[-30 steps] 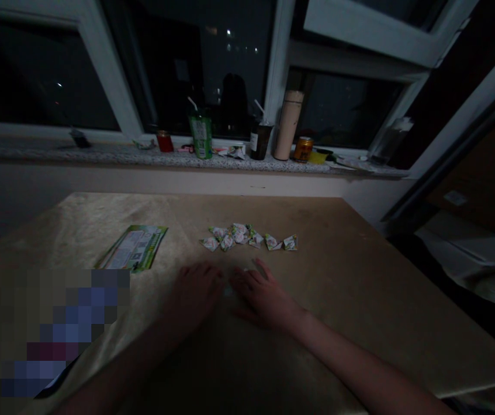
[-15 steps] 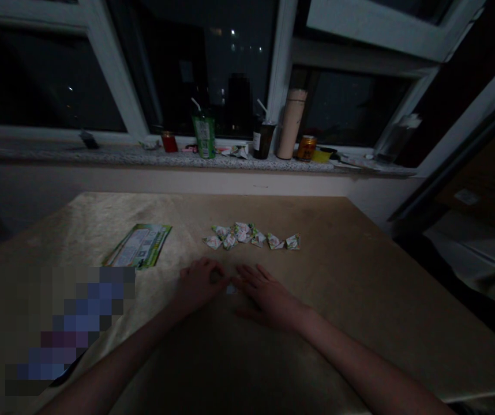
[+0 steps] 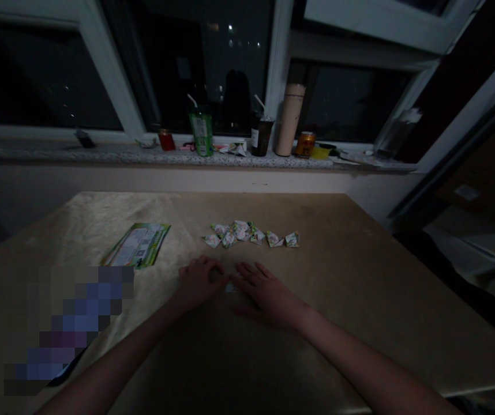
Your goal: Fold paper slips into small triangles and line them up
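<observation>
A small pale piece of paper (image 3: 231,287) lies on the table between my hands, mostly hidden under my right fingers. My left hand (image 3: 202,280) is curled, with thumb and forefinger bent into a ring at the paper's left edge. Flat over the paper's right part rests my right hand (image 3: 262,291), its fingers stretched out and slightly apart. Just beyond my fingertips sit several folded paper pieces (image 3: 242,230) with green and white print, in a loose row. The scene is dim, so the folds of the paper under my hand cannot be made out.
Green printed leaflets (image 3: 143,245) lie in a stack at the left, above a blurred-out object (image 3: 87,317). Along the windowsill (image 3: 122,153) stand a green cup (image 3: 202,135), a dark cup (image 3: 261,137), a tall pink flask (image 3: 289,121), an orange can (image 3: 305,145) and a red jar (image 3: 167,140).
My right hand has shifted very slightly to the left over the paper. My left hand stays almost where it was, and the view has tilted a little.
</observation>
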`<state>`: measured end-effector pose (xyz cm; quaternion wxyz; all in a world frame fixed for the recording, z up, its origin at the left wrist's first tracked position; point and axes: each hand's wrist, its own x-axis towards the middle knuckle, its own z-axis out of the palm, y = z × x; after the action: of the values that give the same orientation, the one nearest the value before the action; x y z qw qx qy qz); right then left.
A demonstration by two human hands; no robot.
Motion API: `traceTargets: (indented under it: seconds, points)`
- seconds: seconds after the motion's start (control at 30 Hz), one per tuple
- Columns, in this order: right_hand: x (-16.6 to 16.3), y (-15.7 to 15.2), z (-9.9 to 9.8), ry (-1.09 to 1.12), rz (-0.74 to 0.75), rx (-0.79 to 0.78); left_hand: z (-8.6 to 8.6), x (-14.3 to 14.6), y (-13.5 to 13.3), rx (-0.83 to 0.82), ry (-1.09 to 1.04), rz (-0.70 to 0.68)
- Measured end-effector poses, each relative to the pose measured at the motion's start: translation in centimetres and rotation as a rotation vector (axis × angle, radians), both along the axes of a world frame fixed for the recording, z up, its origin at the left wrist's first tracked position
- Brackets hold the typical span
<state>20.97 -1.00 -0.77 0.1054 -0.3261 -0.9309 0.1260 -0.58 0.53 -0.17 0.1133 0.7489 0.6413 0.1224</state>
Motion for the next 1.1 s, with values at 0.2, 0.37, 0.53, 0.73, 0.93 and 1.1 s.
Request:
traceTargets:
  seconds: [0.2,0.37,0.53,0.73,0.93,1.1]
  points:
    - [-0.06,0.04,-0.27,0.000,-0.004,0.005,0.11,-0.06,-0.03,0.005,-0.005,-0.012]
    - [-0.09,-0.11,-0.17,-0.008,0.011,0.001,-0.10,-0.19,-0.05,0.015,-0.010,-0.025]
    - [-0.09,-0.22,0.11,-0.022,0.001,-0.003,-0.23,-0.25,-0.08,0.016,-0.011,-0.020]
    - [-0.17,-0.12,0.21,-0.037,0.000,-0.003,0.30,-0.15,-0.13,-0.015,-0.011,-0.017]
    - [-0.22,-0.33,0.41,-0.015,-0.007,0.000,0.41,-0.28,-0.22,-0.035,-0.019,-0.037]
    - [-0.10,-0.31,0.34,-0.005,-0.001,-0.009,0.23,-0.46,-0.14,-0.033,-0.023,-0.048]
